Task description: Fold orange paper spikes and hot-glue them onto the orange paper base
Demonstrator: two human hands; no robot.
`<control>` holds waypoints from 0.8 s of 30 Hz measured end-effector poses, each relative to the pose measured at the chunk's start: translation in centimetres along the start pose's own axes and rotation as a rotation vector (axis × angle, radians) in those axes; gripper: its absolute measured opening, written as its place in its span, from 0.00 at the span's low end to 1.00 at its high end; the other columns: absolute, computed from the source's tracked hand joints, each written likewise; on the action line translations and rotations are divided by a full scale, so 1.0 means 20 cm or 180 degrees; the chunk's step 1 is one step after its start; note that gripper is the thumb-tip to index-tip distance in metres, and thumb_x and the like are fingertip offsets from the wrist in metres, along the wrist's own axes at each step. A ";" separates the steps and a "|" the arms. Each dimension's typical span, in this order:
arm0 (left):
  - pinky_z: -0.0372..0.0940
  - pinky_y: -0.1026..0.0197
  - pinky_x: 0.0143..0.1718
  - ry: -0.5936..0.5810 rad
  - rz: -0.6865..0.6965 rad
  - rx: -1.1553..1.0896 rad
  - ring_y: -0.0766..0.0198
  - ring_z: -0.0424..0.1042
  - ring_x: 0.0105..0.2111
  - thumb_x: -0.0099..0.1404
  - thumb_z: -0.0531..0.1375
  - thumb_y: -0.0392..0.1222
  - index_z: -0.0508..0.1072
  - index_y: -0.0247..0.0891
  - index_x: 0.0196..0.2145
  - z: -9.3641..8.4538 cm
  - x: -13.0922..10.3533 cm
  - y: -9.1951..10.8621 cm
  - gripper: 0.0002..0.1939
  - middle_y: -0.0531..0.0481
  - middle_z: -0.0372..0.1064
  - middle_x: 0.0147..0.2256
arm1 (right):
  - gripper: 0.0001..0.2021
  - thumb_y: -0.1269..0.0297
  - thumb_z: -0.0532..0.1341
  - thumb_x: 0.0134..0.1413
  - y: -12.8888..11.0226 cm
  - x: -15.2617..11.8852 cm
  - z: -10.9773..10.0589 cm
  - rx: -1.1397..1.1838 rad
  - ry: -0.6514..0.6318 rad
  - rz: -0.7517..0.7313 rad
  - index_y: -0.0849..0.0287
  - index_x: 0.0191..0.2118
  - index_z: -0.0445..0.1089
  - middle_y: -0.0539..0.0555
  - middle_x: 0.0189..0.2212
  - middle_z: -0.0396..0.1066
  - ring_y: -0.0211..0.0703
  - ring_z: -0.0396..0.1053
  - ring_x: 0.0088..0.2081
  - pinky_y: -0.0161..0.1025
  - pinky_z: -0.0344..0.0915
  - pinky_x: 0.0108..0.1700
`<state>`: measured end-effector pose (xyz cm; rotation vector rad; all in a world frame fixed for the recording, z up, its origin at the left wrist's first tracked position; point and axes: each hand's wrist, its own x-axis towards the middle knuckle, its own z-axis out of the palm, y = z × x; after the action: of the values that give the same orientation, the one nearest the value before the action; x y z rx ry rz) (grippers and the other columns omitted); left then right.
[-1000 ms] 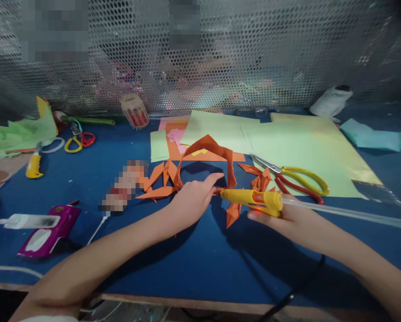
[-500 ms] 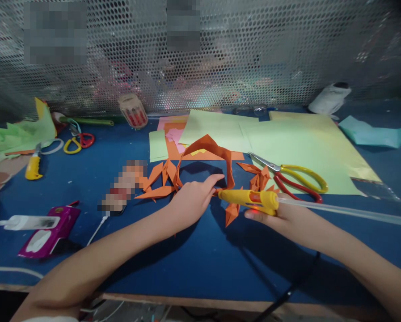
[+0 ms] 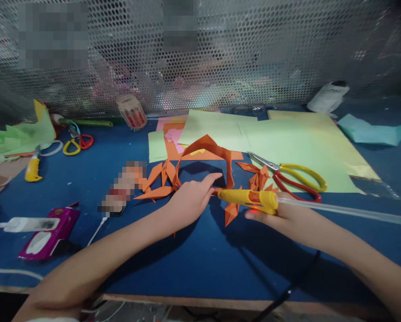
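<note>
An orange paper band [image 3: 205,145], bent into a ring with folded pointed pieces at its sides, stands on the blue table. My left hand [image 3: 192,201] pinches the near part of this band. In my right hand [image 3: 280,212] is a yellow glue gun [image 3: 247,197], with a clear glue stick [image 3: 337,210] jutting from its back. Its nozzle meets the orange paper just beside my left fingertips. A red light glows under the gun's body. Folded orange points [image 3: 153,192] spread left of my left hand, and more orange points [image 3: 260,179] lie behind the gun.
Scissors with red and yellow handles [image 3: 287,176] lie on pale green sheets [image 3: 297,138]. At left are a second pair of scissors [image 3: 78,143], a yellow-handled cutter [image 3: 33,167] and a purple case [image 3: 51,232]. A jar [image 3: 132,112] stands by the perforated metal screen [image 3: 220,58].
The view has shifted very slightly. Both hands, the glue gun and the orange band keep nearly the same positions.
</note>
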<state>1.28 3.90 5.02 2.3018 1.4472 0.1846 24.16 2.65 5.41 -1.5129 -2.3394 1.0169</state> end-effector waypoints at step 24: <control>0.70 0.56 0.42 0.0769 0.0495 -0.0834 0.59 0.75 0.39 0.61 0.55 0.28 0.62 0.40 0.57 0.10 0.05 -0.10 0.26 0.49 0.73 0.39 | 0.22 0.43 0.52 0.55 0.01 -0.01 -0.07 -0.0401 0.0255 -0.0109 0.57 0.27 0.69 0.52 0.22 0.69 0.43 0.64 0.24 0.41 0.60 0.27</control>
<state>0.64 4.92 2.31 2.2304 1.2629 0.6774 25.08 3.11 6.51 -1.5209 -2.4050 0.7992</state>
